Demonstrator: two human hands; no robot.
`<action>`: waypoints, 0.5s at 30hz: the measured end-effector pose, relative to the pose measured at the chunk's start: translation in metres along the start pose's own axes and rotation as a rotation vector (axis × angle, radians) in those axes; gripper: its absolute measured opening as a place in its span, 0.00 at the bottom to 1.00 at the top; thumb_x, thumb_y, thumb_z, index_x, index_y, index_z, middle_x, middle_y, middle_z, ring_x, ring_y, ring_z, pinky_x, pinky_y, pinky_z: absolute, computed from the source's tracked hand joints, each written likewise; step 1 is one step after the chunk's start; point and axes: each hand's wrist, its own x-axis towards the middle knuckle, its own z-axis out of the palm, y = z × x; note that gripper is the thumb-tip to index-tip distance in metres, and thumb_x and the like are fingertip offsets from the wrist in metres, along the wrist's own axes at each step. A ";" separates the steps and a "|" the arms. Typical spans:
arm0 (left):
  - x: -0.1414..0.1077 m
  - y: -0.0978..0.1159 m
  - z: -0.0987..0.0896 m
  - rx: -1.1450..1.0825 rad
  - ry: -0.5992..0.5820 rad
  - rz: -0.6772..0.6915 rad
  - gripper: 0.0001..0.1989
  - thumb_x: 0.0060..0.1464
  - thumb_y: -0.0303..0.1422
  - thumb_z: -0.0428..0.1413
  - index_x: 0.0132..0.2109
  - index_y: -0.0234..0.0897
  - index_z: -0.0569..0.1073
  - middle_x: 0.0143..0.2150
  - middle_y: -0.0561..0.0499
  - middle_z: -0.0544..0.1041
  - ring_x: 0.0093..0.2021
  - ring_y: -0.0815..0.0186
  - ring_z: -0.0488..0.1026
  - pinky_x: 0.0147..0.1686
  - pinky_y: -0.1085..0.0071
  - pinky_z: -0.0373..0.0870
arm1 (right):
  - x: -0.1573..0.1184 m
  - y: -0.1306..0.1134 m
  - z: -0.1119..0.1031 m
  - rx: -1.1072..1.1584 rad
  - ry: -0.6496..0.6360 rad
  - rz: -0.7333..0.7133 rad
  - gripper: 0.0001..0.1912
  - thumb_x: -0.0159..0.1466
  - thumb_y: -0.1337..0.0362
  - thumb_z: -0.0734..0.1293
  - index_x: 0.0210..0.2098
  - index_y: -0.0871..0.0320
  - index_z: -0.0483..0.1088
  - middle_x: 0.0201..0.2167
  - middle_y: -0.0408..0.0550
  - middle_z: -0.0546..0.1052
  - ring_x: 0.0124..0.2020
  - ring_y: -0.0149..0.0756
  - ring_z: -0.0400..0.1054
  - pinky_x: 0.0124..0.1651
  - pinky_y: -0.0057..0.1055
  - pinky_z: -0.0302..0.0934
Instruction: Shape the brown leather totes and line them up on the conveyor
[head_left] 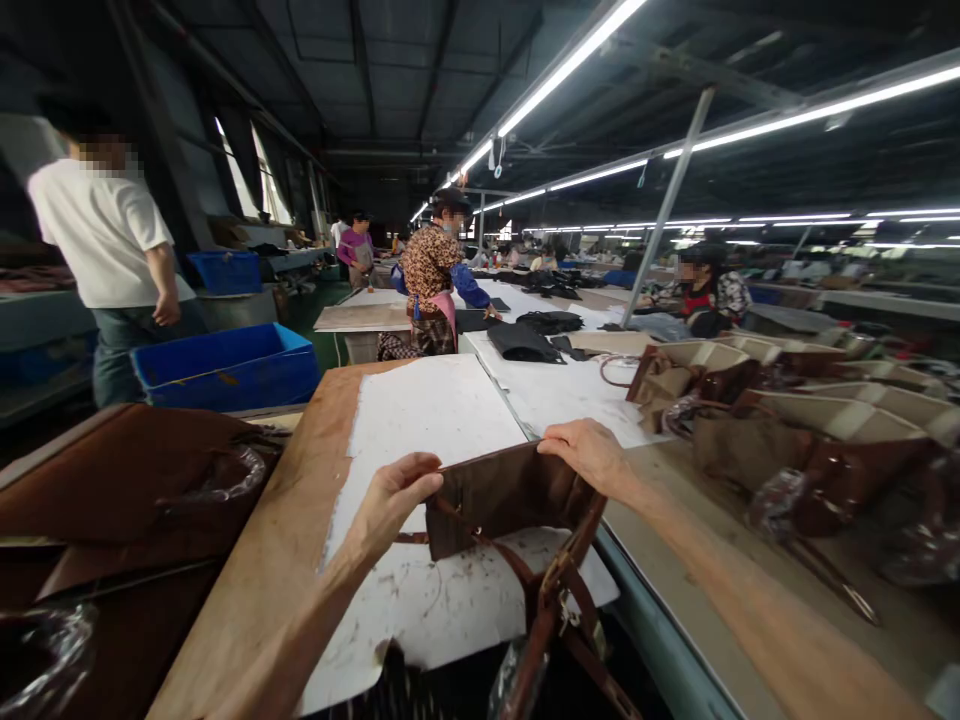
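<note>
A dark brown handbag (495, 500) with leather straps (544, 600) and metal buckles is held up in front of me, over white paper (427, 610). My left hand (405, 488) pinches the top left corner of its upper edge between thumb and fingers. At the opposite end of that edge, my right hand (589, 452) grips with the fingers over the rim. The straps hang down toward me, with a bit of clear plastic wrap (510, 675) near them. The lower part of the bag is hard to make out.
Brown bag pieces (135, 500) are stacked at left, some with plastic-wrapped handles. Several finished-looking bags (817, 430) stand at right. A blue bin (229, 365) is beyond the wooden board (240, 560). Co-workers stand ahead (435, 270) and at left (112, 230); black pieces (517, 342) lie farther off.
</note>
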 end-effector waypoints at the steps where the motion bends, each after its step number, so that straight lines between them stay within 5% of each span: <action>1: 0.001 -0.001 0.001 0.018 -0.004 -0.007 0.18 0.44 0.42 0.53 0.41 0.37 0.69 0.33 0.50 0.71 0.35 0.63 0.68 0.22 0.71 0.70 | 0.000 0.000 0.000 -0.002 0.005 0.005 0.16 0.59 0.54 0.57 0.23 0.54 0.70 0.18 0.39 0.68 0.24 0.29 0.60 0.27 0.25 0.45; 9: 0.001 -0.003 0.004 0.041 0.063 -0.030 0.16 0.44 0.40 0.53 0.39 0.35 0.70 0.29 0.48 0.72 0.35 0.59 0.69 0.20 0.66 0.72 | 0.000 -0.010 -0.002 -0.117 -0.008 0.003 0.15 0.60 0.52 0.57 0.34 0.51 0.71 0.28 0.42 0.74 0.32 0.34 0.65 0.31 0.27 0.51; 15: -0.005 -0.003 0.011 0.127 0.165 0.059 0.12 0.46 0.40 0.50 0.35 0.37 0.71 0.27 0.51 0.72 0.31 0.63 0.70 0.17 0.73 0.69 | 0.005 -0.050 -0.003 -0.203 0.030 -0.256 0.17 0.56 0.60 0.64 0.44 0.53 0.65 0.38 0.46 0.73 0.41 0.39 0.64 0.42 0.31 0.53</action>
